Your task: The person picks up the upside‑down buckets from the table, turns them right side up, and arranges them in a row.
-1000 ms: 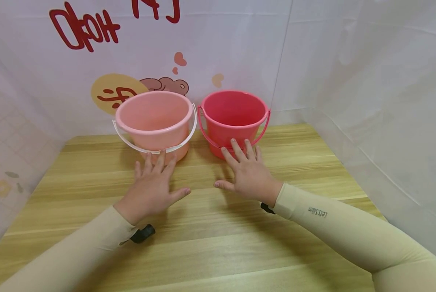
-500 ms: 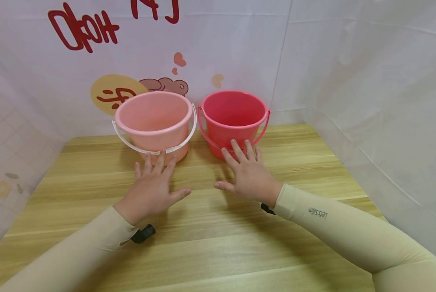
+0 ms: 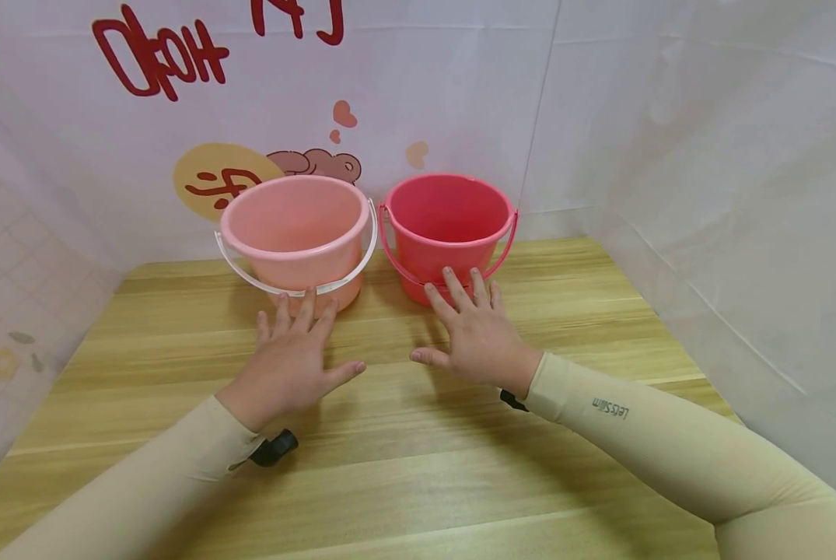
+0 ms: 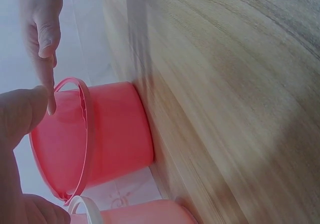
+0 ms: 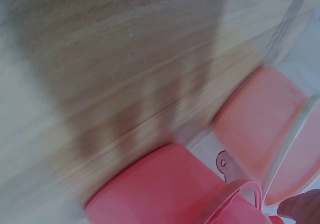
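Observation:
Two plastic buckets stand upright side by side at the back of the wooden table. The left one is a light pink bucket [image 3: 295,218] with a white handle [image 3: 299,292] hanging down its front. To its right is a smaller red-pink bucket [image 3: 449,206] whose matching handle [image 3: 405,271] hangs forward too. My left hand [image 3: 288,362], palm down with fingers spread, hovers in front of the light pink bucket. In the same pose, my right hand [image 3: 477,334] is in front of the red-pink bucket. Both hands hold nothing. The left wrist view shows the red-pink bucket [image 4: 120,129] beyond the left thumb.
Behind the table [image 3: 404,467] hangs a white printed backdrop [image 3: 459,93] with red lettering and hearts. White sheeting [image 3: 739,194] closes off the right side, and more stands at the left. Shadows of the hands fall on the wood.

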{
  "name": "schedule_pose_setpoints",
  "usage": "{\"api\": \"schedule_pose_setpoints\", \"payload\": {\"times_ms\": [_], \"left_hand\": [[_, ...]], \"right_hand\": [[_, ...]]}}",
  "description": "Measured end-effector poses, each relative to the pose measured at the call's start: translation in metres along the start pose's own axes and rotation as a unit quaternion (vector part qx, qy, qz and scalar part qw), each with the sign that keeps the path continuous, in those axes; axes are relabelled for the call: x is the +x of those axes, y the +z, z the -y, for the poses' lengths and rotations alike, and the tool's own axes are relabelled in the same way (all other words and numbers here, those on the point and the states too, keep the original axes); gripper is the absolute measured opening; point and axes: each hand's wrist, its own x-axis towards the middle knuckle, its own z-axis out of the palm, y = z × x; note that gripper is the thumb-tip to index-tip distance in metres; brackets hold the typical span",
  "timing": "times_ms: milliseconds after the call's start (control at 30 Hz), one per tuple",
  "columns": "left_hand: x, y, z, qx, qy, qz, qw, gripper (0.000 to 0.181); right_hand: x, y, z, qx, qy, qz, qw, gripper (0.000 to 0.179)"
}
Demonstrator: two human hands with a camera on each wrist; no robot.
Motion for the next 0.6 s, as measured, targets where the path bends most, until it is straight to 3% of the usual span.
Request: {"api": "schedule_pose_setpoints", "payload": {"times_ms": [267,367,433,533,600], "left_hand": [[-0.002,-0.002,0.003,-0.003,-0.001,-0.009,1.0,0.109],[-0.003,-0.006,0.004,-0.01,0.006,-0.026,0.9996,0.107],[-0.002,-0.012,0.006,-0.019,0.019,-0.06,0.9978,0.102],[0.005,-0.028,0.014,-0.022,0.046,-0.143,0.9883,0.089],[0.015,-0.039,0.027,-0.016,0.056,-0.193,0.9795,0.081]], "right_hand": [[0.004,-0.005,0.004,0.006,-0.005,-0.002,1.0,0.1],[0.008,-0.012,0.003,0.023,-0.014,-0.041,0.9988,0.097],[0.013,-0.021,0.001,0.038,-0.024,-0.086,0.9953,0.092],[0.028,-0.035,-0.005,0.054,-0.041,-0.15,0.9864,0.081],[0.041,-0.042,-0.011,0.055,-0.042,-0.157,0.9852,0.079]]}}
